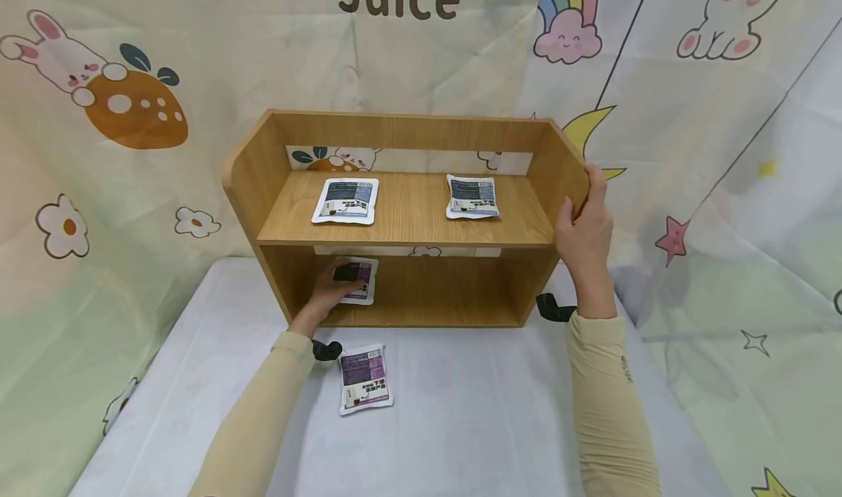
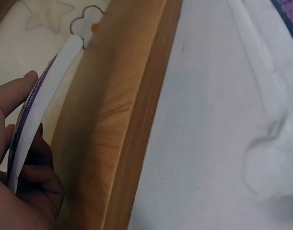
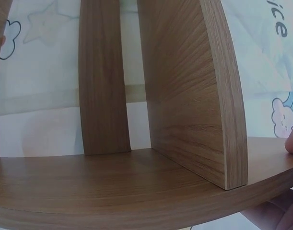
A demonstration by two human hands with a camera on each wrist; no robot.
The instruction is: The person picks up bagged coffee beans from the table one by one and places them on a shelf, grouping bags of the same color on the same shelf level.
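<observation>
Nearest, a flat white pouch with a purple label (image 1: 365,380) is being supported by a white-covered table (image 1: 473,409), in front of a two-tier wooden shelf (image 1: 408,131). At the left of the shelf's lower compartment, a second purple-labelled pouch (image 1: 366,274) is being pinched by the left hand (image 1: 327,291) between thumb and fingers; whether it is touching the bottom board (image 1: 434,292) cannot be told. On the right, the side panel (image 1: 559,179) is being gripped by the right hand (image 1: 585,237), thumb inside and fingers outside. Higher up, a left blue-labelled pouch (image 1: 346,201) and a right blue-labelled pouch (image 1: 472,197) are being carried, well apart, by the upper tier (image 1: 408,219). Farthest, a pale cartoon backdrop (image 1: 250,51) printed "Juice" is being partly hidden by the shelf.
</observation>
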